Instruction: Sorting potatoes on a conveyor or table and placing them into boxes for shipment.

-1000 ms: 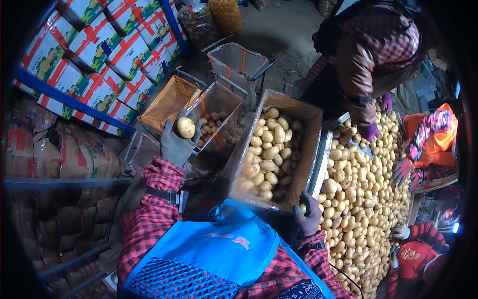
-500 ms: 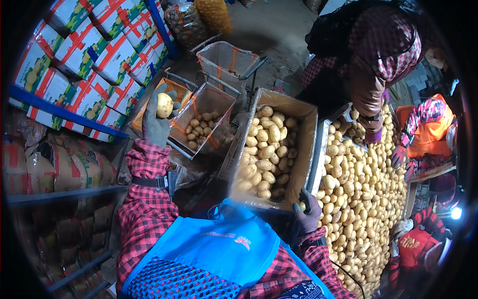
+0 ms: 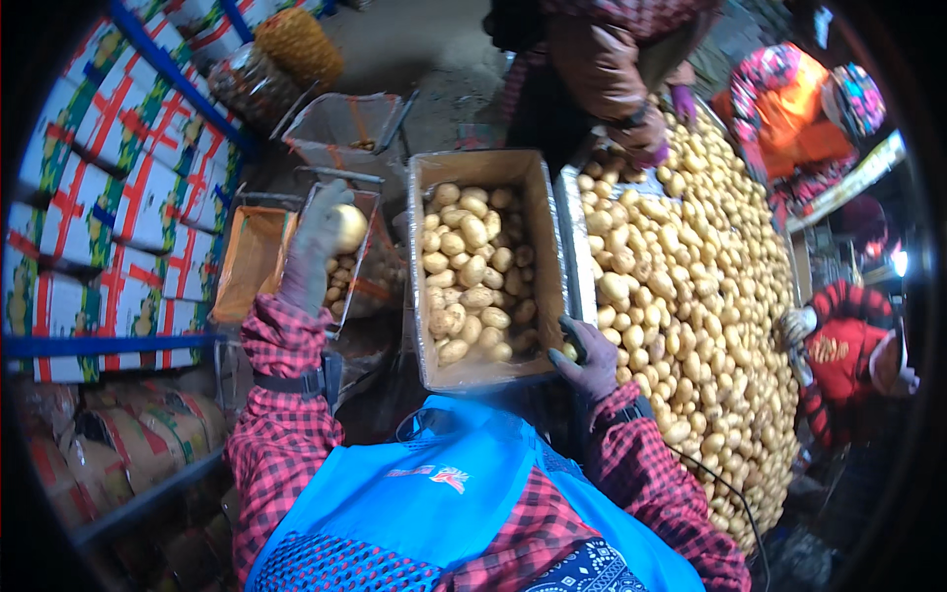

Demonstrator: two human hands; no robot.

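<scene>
My left hand (image 3: 318,242), in a grey glove, holds a large round potato (image 3: 350,229) above a plastic-lined bin (image 3: 367,202) with smaller potatoes inside. My gloved right hand (image 3: 592,361) is at the near right corner of a lined cardboard box (image 3: 421,326). Between its thumb and fingers is a small potato (image 3: 570,350), partly hidden. Many potatoes (image 3: 473,271) lie in that box. To its right spreads a big heap of potatoes (image 3: 691,326) on a metal-edged table (image 3: 574,212).
An orange-lined bin (image 3: 254,261) stands left of the potato bin, and another lined bin (image 3: 345,128) behind. Stacked printed cartons (image 3: 128,217) fill the left side. A co-worker's gloved hands (image 3: 646,138) reach into the heap; two other people are on the right. A black cable (image 3: 725,483) crosses the heap's near side.
The view has swung to the right. My left hand has carried its potato rightward, from by the orange-lined bin to over the bin with small potatoes. My right hand stays at the box corner.
</scene>
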